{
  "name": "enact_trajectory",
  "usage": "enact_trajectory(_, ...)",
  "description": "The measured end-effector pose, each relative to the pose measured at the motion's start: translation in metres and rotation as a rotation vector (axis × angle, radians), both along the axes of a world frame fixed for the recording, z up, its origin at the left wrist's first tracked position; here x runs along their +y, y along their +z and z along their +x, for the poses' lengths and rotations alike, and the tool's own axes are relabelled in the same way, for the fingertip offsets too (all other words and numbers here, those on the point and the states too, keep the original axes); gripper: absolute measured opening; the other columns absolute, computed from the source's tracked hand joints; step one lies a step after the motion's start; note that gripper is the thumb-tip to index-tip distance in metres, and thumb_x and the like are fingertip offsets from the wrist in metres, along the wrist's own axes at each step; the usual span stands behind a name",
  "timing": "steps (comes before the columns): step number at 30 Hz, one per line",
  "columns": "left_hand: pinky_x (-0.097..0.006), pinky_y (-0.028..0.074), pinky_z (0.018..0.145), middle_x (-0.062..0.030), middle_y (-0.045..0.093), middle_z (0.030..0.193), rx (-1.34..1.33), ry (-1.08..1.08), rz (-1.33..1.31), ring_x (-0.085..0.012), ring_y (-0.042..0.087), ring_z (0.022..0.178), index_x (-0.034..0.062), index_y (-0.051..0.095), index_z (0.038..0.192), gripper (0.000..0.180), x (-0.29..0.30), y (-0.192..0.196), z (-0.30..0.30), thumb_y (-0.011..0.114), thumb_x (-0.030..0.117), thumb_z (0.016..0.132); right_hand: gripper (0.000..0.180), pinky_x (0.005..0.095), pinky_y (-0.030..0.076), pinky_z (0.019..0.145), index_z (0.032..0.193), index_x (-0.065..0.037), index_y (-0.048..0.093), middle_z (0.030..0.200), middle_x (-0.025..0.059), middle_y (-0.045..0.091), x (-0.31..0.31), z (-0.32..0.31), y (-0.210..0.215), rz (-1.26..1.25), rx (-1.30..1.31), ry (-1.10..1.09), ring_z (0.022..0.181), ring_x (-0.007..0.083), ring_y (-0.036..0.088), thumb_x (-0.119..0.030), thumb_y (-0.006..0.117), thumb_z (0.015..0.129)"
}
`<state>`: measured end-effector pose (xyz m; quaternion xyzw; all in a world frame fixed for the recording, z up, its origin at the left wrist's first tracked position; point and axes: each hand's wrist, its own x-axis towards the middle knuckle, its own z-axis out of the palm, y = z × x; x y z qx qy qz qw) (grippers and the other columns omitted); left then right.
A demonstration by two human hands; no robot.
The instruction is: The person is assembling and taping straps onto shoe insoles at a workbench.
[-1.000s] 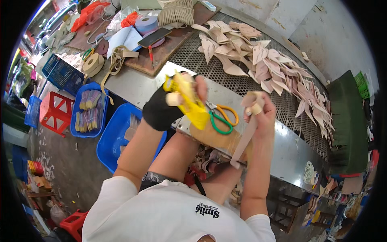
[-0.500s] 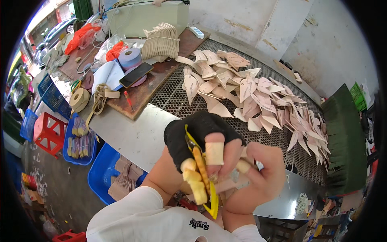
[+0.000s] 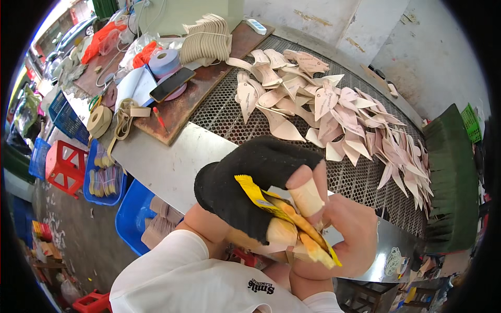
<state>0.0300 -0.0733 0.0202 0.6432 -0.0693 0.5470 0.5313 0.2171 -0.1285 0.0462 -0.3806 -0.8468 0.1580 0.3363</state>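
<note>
My left hand, in a black glove with bare, taped fingertips, is closed on a small torn yellow snack packet. Orange-yellow pieces of food show along the packet's opening. Bare and ungloved, my right hand is curled close beside the packet. Its fingers are bent inward and partly hidden behind the left fingers, so what they pinch cannot be made out. Both hands are above the near edge of the metal worktable, in front of my white shirt.
Pale pink cut pieces lie heaped on black mesh. A board at the left bears a phone, a tape roll and stacked beige pieces. Blue bins and a red stool stand below.
My left hand has turned, tilting the packet from nearly upright to slanting down to the right. My right hand has shifted slightly right and down.
</note>
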Motion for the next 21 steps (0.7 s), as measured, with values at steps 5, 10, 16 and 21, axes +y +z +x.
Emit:
enact_trajectory(5,-0.026,0.044,0.049,-0.0066,0.062,0.063,-0.053,0.213,0.008,-0.0174,0.056,0.050,0.0080,0.059,0.060,0.026,-0.014,0.003,0.009,0.080,0.020,0.070,0.023,0.0341,0.041,0.045,0.077,-0.006,0.056,0.066,0.0055,0.050,0.001,-0.004,0.003,-0.027,-0.037,0.143,0.052,0.0250,0.052,-0.013,0.071,0.061)
enact_trajectory(10,-0.026,0.044,0.048,-0.0069,0.061,0.061,-0.070,0.293,0.007,-0.0168,0.055,0.049,0.0085,0.060,0.060,0.024,-0.009,0.002,0.009,0.081,0.019,0.067,0.024,0.0340,0.040,0.044,0.078,-0.006,0.056,0.064,0.0052,0.047,0.002,-0.006,-0.001,-0.001,-0.009,0.094,0.051,0.0246,0.051,-0.015,0.072,0.063)
enact_trajectory(16,-0.031,0.048,0.054,-0.0126,0.061,0.072,0.138,0.121,-0.117,-0.0230,0.058,0.058,-0.0017,0.065,0.075,0.024,-0.015,0.015,-0.021,0.075,0.020,0.074,0.024,0.0352,0.041,0.044,0.079,-0.006,0.057,0.063,0.0063,0.045,0.004,-0.005,0.002,-0.014,-0.027,0.062,0.051,0.0253,0.051,-0.010,0.069,0.059)
enact_trajectory(21,-0.032,0.050,0.050,-0.0163,0.059,0.068,0.172,0.108,-0.161,-0.0229,0.056,0.050,-0.0060,0.064,0.074,0.020,-0.030,0.015,-0.034,0.070,0.012,0.081,0.029,0.0347,0.041,0.044,0.080,-0.006,0.057,0.064,0.0057,0.046,0.004,-0.005,0.003,-0.011,-0.047,0.111,0.051,0.0243,0.051,-0.006,0.071,0.055)
